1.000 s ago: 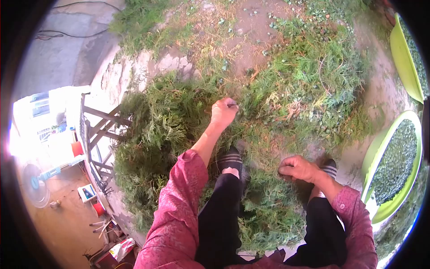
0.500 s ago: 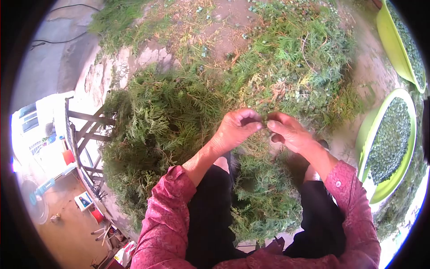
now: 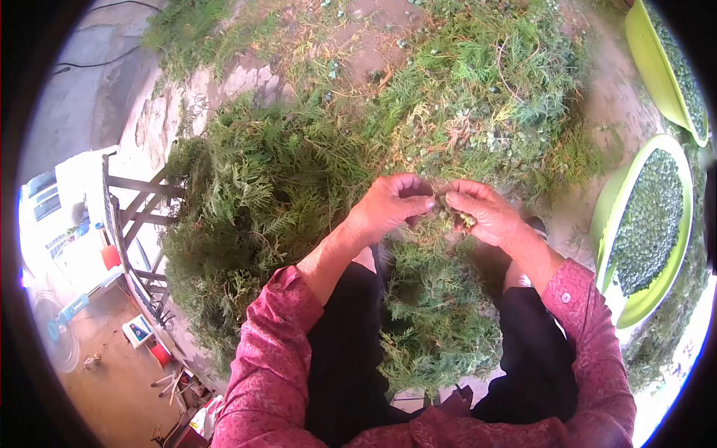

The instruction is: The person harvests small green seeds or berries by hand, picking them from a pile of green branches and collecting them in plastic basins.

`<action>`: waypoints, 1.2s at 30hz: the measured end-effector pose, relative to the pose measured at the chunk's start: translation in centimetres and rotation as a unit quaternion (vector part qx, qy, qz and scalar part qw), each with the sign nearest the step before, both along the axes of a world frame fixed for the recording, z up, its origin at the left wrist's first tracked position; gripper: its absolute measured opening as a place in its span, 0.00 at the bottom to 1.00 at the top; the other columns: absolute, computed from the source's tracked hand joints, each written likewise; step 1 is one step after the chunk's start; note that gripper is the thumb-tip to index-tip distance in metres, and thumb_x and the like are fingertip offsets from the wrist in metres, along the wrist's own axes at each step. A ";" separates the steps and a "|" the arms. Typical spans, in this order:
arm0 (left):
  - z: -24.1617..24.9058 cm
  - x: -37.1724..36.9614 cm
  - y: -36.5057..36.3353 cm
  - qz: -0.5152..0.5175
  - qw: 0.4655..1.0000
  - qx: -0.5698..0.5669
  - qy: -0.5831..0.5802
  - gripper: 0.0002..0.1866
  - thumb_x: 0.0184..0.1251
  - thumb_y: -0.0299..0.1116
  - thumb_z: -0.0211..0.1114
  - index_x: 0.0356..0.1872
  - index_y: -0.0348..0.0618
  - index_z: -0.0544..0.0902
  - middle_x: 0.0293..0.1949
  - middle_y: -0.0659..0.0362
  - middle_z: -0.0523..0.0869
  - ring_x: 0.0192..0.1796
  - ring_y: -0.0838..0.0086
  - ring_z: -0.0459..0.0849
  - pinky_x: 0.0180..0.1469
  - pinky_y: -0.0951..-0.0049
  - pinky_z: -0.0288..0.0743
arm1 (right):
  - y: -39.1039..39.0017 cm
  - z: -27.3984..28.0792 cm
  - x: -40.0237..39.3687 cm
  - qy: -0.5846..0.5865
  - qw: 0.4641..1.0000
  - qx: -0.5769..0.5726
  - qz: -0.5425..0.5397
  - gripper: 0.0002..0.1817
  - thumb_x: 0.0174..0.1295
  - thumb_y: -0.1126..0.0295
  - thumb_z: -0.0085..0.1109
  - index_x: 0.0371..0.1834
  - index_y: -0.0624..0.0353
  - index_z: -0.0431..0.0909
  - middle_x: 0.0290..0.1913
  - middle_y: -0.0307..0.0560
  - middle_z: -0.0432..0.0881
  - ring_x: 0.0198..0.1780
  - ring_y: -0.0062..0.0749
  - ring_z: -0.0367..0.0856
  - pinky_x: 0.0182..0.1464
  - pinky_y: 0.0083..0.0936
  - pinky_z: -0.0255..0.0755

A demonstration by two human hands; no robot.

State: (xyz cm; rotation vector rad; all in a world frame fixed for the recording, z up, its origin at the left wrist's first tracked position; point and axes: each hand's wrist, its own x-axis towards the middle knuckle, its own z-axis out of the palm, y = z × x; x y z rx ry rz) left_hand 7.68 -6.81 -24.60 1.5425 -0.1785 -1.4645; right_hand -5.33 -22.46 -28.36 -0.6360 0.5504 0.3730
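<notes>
My left hand (image 3: 392, 205) is closed in a pinch, thumb against forefinger. What it holds, if anything, is too small to make out. My right hand (image 3: 485, 213) faces it, fingertips almost meeting, its fingers curled round what look like small green cones (image 3: 467, 220). Both hands are above the ground, between my knees. A heap of feathery evergreen branches (image 3: 261, 194) lies beside my left forearm. More cut sprigs (image 3: 441, 313) are piled between my legs, under the hands.
At the right stands a lime-green tub (image 3: 635, 317) full of small green cones, with a second green tub (image 3: 653, 71) beyond it. A loose spread of greenery (image 3: 508, 97) covers the ground ahead. On the left is a wooden frame (image 3: 138, 213).
My right fingers have curled, and a bit of green now shows beneath them. The tiny green piece between the fingertips is less distinct. Both hands remain close together.
</notes>
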 end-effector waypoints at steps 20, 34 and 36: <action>-0.9 -3.9 -0.1 -0.055 0.990 0.013 -0.132 0.12 0.54 0.31 0.68 0.36 0.35 0.77 0.29 0.63 0.80 0.33 0.84 0.77 0.34 0.79 0.75 | 0.1 -0.2 -1.1 0.081 0.992 0.080 -0.057 0.22 0.55 0.45 0.56 0.41 0.51 0.74 0.39 0.37 0.76 0.42 0.27 0.73 0.40 0.30 0.71; -0.7 -3.1 -0.2 -0.004 0.998 0.044 0.044 0.15 0.62 0.40 0.60 0.33 0.36 0.79 0.24 0.58 0.80 0.23 0.78 0.77 0.27 0.78 0.71 | -0.2 -0.1 -1.3 0.026 0.998 0.002 0.058 0.30 0.57 0.39 0.49 0.44 0.58 0.74 0.35 0.37 0.75 0.35 0.21 0.71 0.32 0.20 0.65; -0.8 -3.0 -0.2 -0.009 0.998 0.045 0.053 0.13 0.61 0.38 0.61 0.32 0.36 0.79 0.22 0.58 0.80 0.22 0.77 0.76 0.25 0.78 0.70 | -0.2 -0.2 -1.4 -0.016 0.994 -0.052 0.091 0.28 0.58 0.42 0.51 0.43 0.58 0.74 0.33 0.35 0.74 0.33 0.18 0.70 0.30 0.17 0.63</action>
